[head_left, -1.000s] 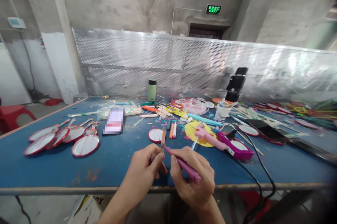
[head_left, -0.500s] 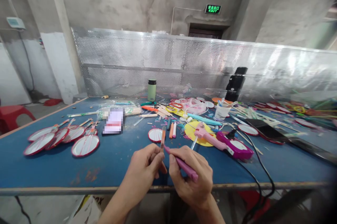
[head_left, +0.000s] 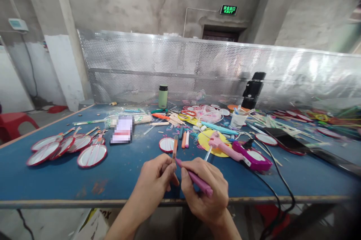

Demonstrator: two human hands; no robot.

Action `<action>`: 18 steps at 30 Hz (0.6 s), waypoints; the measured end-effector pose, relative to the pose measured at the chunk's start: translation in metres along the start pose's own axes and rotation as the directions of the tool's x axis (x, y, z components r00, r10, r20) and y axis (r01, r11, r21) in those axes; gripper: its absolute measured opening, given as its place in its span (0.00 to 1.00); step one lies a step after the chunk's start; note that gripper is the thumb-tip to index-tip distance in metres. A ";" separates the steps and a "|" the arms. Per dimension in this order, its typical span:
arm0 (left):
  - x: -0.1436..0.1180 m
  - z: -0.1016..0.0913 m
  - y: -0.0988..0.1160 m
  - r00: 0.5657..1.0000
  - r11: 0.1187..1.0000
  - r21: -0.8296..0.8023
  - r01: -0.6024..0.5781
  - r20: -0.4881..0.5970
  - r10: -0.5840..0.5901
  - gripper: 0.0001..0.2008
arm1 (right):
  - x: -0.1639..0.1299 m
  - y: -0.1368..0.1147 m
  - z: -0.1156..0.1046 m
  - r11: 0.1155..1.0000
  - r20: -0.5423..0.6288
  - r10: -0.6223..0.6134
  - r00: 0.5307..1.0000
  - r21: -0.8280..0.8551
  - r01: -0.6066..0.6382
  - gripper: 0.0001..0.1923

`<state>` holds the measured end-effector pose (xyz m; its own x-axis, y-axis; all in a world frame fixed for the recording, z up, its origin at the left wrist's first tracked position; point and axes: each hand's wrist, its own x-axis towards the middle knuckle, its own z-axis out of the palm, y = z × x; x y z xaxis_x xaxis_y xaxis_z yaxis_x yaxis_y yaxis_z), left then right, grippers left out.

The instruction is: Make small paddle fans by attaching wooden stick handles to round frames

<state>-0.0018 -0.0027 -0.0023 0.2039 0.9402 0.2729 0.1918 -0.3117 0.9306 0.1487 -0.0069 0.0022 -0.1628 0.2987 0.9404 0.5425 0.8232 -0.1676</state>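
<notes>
My left hand (head_left: 153, 183) pinches a thin wooden stick (head_left: 175, 149) upright, just above the near edge of the blue table (head_left: 56, 180). My right hand (head_left: 207, 193) grips a purple marker (head_left: 194, 177), whose tip touches the stick near my left fingers. The two hands sit close together at the front middle of the table. A small round white disc with a red rim (head_left: 166, 144) lies just beyond the stick's top.
Several red-rimmed paddle fans (head_left: 67, 148) lie at the left. A pink and purple glue gun (head_left: 239, 152) with a black cable (head_left: 278, 183) lies to the right. Markers, sticks, a green bottle (head_left: 163, 96), a white cup (head_left: 237, 119) and a perforated metal screen (head_left: 197, 71) stand behind.
The right hand and marker shifted very slightly; the marker tip stays against the stick. The left hand holds still.
</notes>
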 end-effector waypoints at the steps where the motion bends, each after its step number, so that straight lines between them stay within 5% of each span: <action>1: 0.000 0.000 0.000 1.000 1.000 0.000 -0.002 0.000 0.002 0.16 | 0.000 0.000 0.000 1.000 0.009 0.003 1.000 -0.003 -0.003 0.06; 18: 0.001 0.001 -0.001 1.000 1.000 -0.004 0.015 0.005 -0.015 0.15 | -0.001 0.000 -0.001 0.998 -0.027 0.038 0.999 0.042 -0.037 0.09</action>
<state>-0.0007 -0.0021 -0.0032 0.2055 0.9441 0.2578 0.1905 -0.2970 0.9357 0.1493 -0.0075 0.0019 -0.1198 0.3170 0.9408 0.5129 0.8312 -0.2147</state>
